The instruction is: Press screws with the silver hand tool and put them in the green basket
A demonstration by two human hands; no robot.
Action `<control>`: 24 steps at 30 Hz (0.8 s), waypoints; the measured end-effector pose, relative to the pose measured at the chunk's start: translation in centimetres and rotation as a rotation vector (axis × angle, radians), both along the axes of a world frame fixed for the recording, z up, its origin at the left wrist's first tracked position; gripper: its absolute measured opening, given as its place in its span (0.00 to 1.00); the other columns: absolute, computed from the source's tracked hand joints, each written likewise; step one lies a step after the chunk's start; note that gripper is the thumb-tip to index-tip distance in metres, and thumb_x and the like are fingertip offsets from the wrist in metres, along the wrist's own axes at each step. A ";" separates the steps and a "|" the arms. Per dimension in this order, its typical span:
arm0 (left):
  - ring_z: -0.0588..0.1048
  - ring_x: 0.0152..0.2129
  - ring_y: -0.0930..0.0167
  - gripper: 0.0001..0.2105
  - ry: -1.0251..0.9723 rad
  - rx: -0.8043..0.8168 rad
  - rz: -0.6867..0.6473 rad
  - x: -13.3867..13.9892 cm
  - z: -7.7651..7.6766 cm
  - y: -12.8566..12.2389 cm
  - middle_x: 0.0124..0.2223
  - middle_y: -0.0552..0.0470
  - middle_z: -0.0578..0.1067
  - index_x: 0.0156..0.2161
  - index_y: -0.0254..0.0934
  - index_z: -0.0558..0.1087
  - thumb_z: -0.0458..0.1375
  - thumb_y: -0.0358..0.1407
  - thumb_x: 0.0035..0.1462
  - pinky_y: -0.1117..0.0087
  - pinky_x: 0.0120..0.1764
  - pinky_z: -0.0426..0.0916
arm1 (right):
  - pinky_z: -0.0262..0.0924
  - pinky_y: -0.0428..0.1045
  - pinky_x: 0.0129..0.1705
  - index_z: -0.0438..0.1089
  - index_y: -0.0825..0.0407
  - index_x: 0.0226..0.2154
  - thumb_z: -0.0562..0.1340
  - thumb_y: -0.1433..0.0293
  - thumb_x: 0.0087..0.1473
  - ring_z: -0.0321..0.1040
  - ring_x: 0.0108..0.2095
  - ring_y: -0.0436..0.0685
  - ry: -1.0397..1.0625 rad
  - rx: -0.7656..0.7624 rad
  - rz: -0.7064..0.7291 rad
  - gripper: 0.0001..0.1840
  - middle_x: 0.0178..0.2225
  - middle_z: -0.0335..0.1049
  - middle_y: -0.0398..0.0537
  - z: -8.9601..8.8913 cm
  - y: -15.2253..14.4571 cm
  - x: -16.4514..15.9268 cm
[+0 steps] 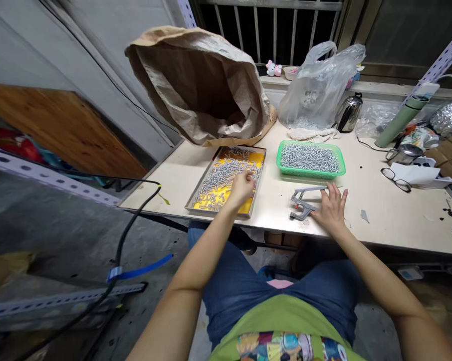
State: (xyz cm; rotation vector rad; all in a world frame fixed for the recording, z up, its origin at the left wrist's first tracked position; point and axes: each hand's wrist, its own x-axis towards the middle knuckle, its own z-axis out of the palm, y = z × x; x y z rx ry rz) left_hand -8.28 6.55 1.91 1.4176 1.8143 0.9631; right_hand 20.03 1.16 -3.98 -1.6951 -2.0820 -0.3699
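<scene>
My left hand is over the right side of a shallow metal tray with a yellow bottom. Its fingers are pinched together; whether a small part sits between them I cannot make out. Many small silvery metal pieces lie scattered in the tray. At the table's front edge, my right hand is closed around the handles of grey spring-loaded hand pliers, whose jaws point left. Behind the pliers stands a green plastic basket, filled with similar small metal pieces.
A large open paper sack leans behind the tray. Further back are a clear plastic bag, a steel kettle and a green bottle. Glasses lie at the right. A black cable hangs by the left corner.
</scene>
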 end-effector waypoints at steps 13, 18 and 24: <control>0.73 0.22 0.74 0.44 -0.652 -0.114 -0.189 8.9 -4.6 -5.4 0.21 0.62 0.73 0.64 0.27 0.51 0.65 0.25 0.42 0.74 0.32 0.65 | 0.24 0.75 0.62 0.61 0.61 0.52 0.53 0.49 0.53 0.41 0.65 0.72 -0.052 0.005 -0.013 0.36 0.62 0.52 0.71 0.2 -0.4 -0.4; 0.73 0.23 0.74 0.42 -0.513 -0.073 -0.258 8.7 -4.0 -5.5 0.22 0.61 0.74 0.63 0.30 0.53 0.64 0.24 0.42 0.73 0.34 0.66 | 0.23 0.76 0.62 0.58 0.61 0.55 0.53 0.50 0.53 0.37 0.66 0.72 -0.062 -0.001 -0.030 0.37 0.64 0.48 0.71 0.1 -0.4 -0.6; 0.74 0.25 0.73 0.42 -0.412 -0.062 -0.297 8.8 -3.3 -5.6 0.24 0.59 0.75 0.64 0.29 0.51 0.62 0.23 0.43 0.72 0.35 0.66 | 0.22 0.77 0.61 0.55 0.64 0.56 0.52 0.50 0.53 0.34 0.67 0.72 -0.076 0.007 -0.060 0.39 0.64 0.44 0.74 0.4 -0.7 -1.0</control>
